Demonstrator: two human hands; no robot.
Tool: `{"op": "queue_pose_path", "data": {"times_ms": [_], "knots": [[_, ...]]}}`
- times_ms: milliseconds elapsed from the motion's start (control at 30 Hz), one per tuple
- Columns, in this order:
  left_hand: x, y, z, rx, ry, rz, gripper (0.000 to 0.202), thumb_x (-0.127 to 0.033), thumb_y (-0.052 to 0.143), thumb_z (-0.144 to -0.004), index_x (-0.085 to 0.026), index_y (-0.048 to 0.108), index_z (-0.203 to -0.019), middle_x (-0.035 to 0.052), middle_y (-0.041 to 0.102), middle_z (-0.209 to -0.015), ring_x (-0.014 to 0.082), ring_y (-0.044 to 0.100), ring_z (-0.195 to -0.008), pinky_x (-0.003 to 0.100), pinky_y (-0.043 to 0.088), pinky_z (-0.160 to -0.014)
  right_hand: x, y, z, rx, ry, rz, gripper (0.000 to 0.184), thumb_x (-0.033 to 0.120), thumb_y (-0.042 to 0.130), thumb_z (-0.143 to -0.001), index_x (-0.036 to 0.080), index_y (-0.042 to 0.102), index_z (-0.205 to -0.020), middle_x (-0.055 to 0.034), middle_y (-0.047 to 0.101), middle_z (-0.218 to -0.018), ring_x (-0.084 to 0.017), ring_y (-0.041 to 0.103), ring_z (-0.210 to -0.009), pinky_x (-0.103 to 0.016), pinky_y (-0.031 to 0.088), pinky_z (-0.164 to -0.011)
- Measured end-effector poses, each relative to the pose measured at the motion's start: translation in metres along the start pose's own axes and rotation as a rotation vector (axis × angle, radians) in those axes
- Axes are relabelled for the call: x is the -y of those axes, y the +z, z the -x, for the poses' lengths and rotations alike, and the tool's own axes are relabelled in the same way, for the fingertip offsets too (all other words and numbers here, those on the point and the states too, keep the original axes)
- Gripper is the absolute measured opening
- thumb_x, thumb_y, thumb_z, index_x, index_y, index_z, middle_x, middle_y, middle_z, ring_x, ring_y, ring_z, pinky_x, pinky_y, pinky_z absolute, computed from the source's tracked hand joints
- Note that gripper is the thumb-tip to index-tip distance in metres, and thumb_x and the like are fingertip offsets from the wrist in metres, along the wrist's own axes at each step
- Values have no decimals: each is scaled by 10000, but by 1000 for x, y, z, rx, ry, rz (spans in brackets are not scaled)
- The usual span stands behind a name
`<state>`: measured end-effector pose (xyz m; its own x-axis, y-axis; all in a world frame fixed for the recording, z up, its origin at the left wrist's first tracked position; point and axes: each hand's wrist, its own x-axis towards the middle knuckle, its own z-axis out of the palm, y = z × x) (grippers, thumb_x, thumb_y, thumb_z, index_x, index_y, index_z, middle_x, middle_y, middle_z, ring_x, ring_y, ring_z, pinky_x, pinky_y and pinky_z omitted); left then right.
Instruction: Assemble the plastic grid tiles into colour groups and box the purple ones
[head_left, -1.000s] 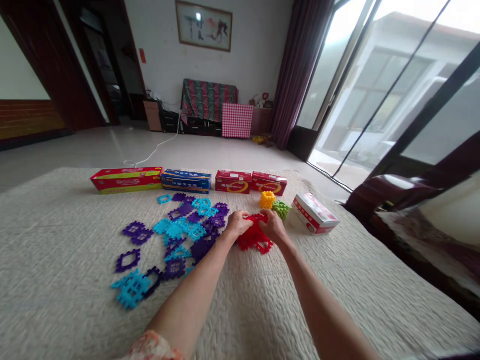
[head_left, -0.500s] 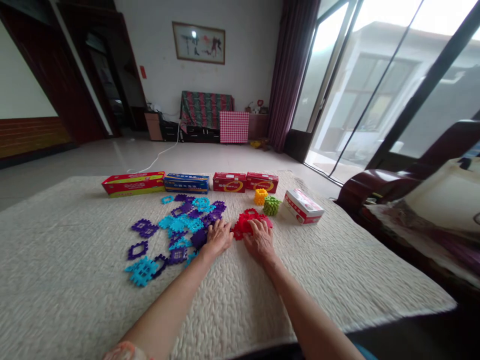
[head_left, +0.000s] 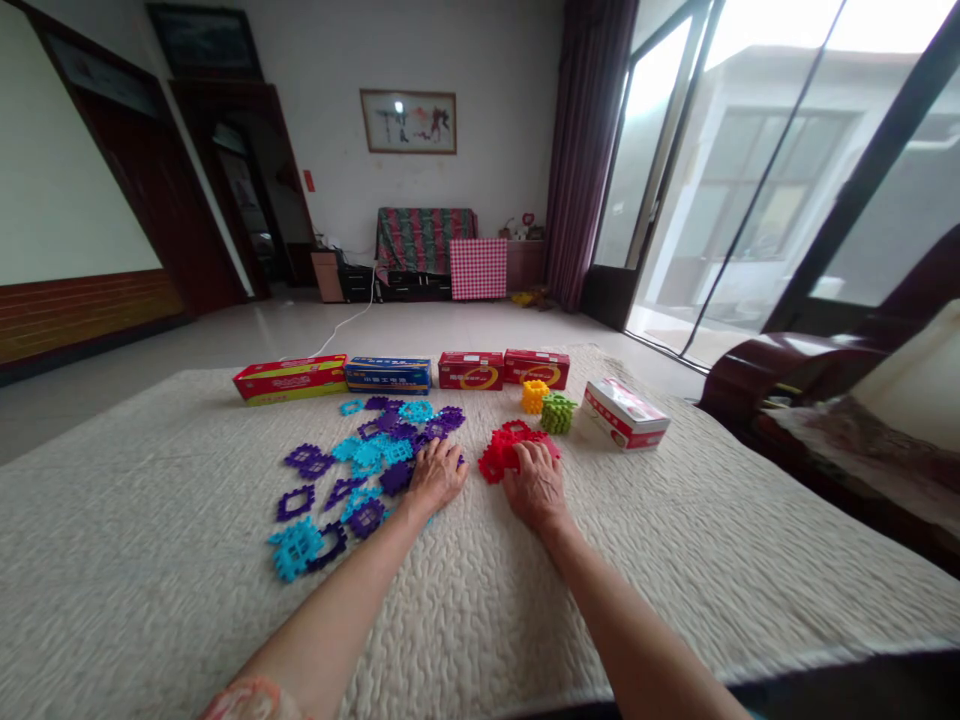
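My left hand point(head_left: 437, 475) lies palm down, fingers stretched, at the right edge of a loose spread of purple and light blue plastic building pieces. Its fingertips rest over purple pieces, partly hidden beneath it. Flat on a pile of red interlocking pieces point(head_left: 495, 455) is my right hand point(head_left: 536, 485), its fingers slightly apart. Just beyond it stand a green block of stacked pieces point(head_left: 557, 413) and a yellow one point(head_left: 534, 396). Left of my left hand are a light blue square piece point(head_left: 296, 548) and a purple frame piece point(head_left: 295, 503).
A row of boxes runs along the far side: a red and yellow box point(head_left: 291, 380), a blue box point(head_left: 388, 376) and two red boxes point(head_left: 471, 371). A white and red box point(head_left: 626, 413) sits at the right. All lie on a cream quilted cover point(head_left: 187, 520).
The head view has shifted, moving the scene right in the picture. My left hand has moved left, away from the red pile, and some purple pieces beside it have shifted. My right hand stays on the red pieces.
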<state>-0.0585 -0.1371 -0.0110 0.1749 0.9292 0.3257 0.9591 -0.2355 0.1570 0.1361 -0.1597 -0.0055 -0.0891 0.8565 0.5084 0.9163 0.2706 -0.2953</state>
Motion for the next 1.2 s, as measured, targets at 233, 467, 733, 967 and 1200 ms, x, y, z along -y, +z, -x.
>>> {"op": "queue_pose_path", "data": {"times_ms": [233, 467, 733, 967, 1200], "knots": [[2, 1, -3, 9, 36, -15, 285, -346, 457, -894, -238, 596, -1118, 92, 551, -1253, 284, 381, -1269, 455, 323, -1027, 1, -1, -1, 7, 9, 12, 371, 240, 539, -791, 184, 545, -1157, -116, 545, -1262, -272, 410, -1171, -402, 304, -964], [8, -9, -26, -1, 87, -31, 252, -239, 455, -868, -195, 619, -1053, 124, 550, -1208, 285, 424, -1199, 442, 348, -986, 2, -2, -1, 5, 2, 14, 368, 222, 537, -776, 180, 549, -1141, -112, 552, -1240, -262, 427, -1154, -376, 324, -954], [-23, 27, -72, 33, 247, 176, 251, -97, 393, -840, -182, 628, -815, 81, 612, -922, 187, 540, -927, 303, 422, -857, -2, 3, -2, -26, -16, 4, 329, 200, 506, -796, 184, 558, -1120, -104, 567, -1208, -246, 445, -1134, -362, 328, -963], [-14, 50, -85, 4, 208, 234, 265, -174, 376, -885, -192, 585, -724, 40, 598, -877, 152, 515, -877, 268, 397, -848, -3, 3, -1, -43, -32, -7, 312, 194, 501, -814, 192, 562, -1121, -100, 573, -1209, -247, 442, -1143, -370, 324, -970], [-8, 65, -98, -112, 81, 304, 181, -156, 430, -840, -175, 557, -711, 74, 559, -849, 201, 491, -876, 336, 398, -803, -6, 4, -1, -47, -41, -30, 343, 148, 517, -775, 180, 565, -1114, -99, 582, -1189, -248, 450, -1129, -373, 328, -969]]}}
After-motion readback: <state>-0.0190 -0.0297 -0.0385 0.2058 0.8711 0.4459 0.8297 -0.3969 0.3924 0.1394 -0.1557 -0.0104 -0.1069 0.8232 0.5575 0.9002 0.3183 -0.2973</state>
